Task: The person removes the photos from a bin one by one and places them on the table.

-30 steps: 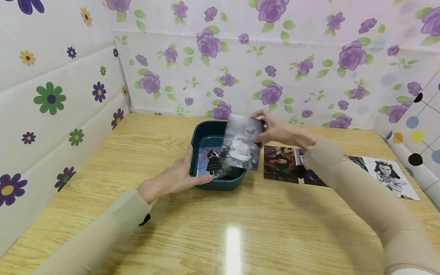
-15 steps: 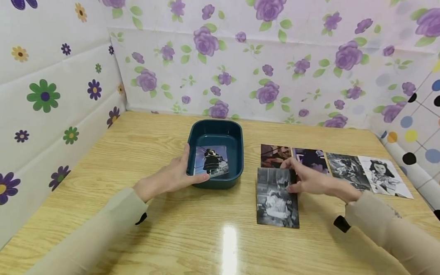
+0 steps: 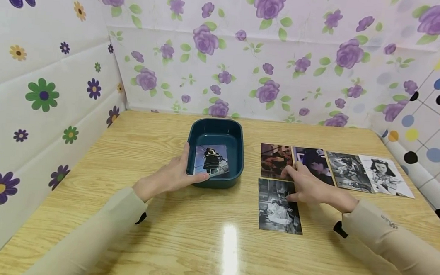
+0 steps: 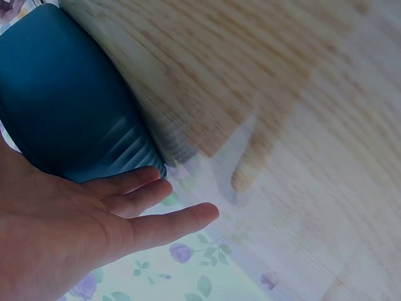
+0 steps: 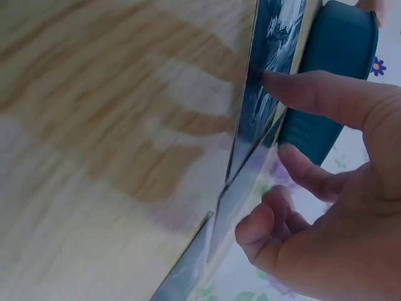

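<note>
A dark teal plastic tub (image 3: 218,184) stands left of the table's middle, holding a colour photo card (image 3: 212,158) of a dark-clothed figure. My left hand (image 3: 170,174) rests against the tub's left side with fingers straight and thumb by the near rim. In the left wrist view, the fingers of this hand (image 4: 94,219) extend along the teal wall. On the right, a black-and-white photo card (image 3: 275,213) lies flat on the table. My right hand (image 3: 310,187) is at its upper right edge, the thumb touching it. The right wrist view shows the other fingers (image 5: 307,169) loosely bent, pinching nothing.
Behind that card lies a row: a dark reddish photo (image 3: 273,157), a purple-toned photo (image 3: 316,161), a black-and-white photo (image 3: 349,171) and a white-background portrait (image 3: 384,175). The wooden table (image 3: 154,242) meets flower-patterned sheets (image 3: 297,79) at the back and sides.
My right hand has carried the black-and-white photo card from over the tub to the right, setting it flat in front of the row. The left hand has stayed at the tub.
</note>
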Motion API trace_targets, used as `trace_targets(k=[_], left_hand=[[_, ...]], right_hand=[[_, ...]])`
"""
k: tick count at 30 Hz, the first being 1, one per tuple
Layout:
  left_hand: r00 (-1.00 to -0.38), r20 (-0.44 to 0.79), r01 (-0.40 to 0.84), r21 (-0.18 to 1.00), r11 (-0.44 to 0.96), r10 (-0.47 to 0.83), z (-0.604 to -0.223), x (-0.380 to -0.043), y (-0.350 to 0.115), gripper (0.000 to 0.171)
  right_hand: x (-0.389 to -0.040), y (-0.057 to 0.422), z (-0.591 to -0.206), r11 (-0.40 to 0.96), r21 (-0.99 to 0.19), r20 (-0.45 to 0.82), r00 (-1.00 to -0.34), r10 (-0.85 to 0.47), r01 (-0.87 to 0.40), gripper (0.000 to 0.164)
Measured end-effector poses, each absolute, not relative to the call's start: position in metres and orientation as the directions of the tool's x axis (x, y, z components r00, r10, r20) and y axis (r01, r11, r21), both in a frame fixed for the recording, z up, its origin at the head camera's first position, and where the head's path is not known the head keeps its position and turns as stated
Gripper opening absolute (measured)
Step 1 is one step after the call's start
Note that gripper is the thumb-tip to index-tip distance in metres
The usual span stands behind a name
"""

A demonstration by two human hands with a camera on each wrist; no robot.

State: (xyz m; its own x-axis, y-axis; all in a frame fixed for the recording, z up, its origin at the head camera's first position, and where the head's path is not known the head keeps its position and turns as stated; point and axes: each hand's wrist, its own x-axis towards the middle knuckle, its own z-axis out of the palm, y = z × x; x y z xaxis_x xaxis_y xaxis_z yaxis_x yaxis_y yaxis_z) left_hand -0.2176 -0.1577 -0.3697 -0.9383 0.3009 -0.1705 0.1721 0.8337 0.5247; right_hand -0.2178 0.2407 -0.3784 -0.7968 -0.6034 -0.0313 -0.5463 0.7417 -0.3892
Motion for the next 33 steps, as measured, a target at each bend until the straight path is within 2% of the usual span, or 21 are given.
trace_targets(k=[5,10,15,19,22,25,33], left_hand=[[-0.938,-0.178,0.165,0.523,0.836,0.297,-0.370,-0.217,-0.157,0.128],[-0.941,-0.185,0.155,0.511,0.845,0.284,-0.370,-0.216,-0.158,0.129],[-0.940,-0.191,0.149,0.515,0.844,0.282,-0.369,-0.216,-0.159,0.129],[-0.937,-0.195,0.152,0.522,0.840,0.290,-0.370,-0.216,-0.160,0.128],[-0.936,-0.195,0.152,0.527,0.836,0.293,-0.370,-0.216,-0.160,0.127],[-0.937,-0.200,0.144,0.521,0.841,0.285,-0.370,-0.217,-0.160,0.128],[-0.937,-0.195,0.156,0.508,0.847,0.290,-0.371,-0.218,-0.161,0.128]], right_hand=[[-0.222,0.239,-0.378,0.723,-0.404,-0.043,-0.779,-0.626,-0.560,0.039],[-0.247,0.227,-0.365,0.631,-0.520,0.066,-0.763,-0.643,-0.576,0.035],[-0.280,0.190,-0.337,0.533,-0.622,0.129,-0.746,-0.653,-0.574,0.040],[-0.311,0.156,-0.323,0.492,-0.673,0.107,-0.731,-0.674,-0.552,0.049],[-0.338,0.130,-0.321,0.502,-0.670,0.052,-0.709,-0.703,-0.547,0.057],[-0.359,0.107,-0.321,0.510,-0.639,-0.007,-0.659,-0.752,-0.575,0.064],[-0.389,0.059,-0.332,0.630,-0.486,-0.302,-0.561,-0.771,-0.605,0.073]])
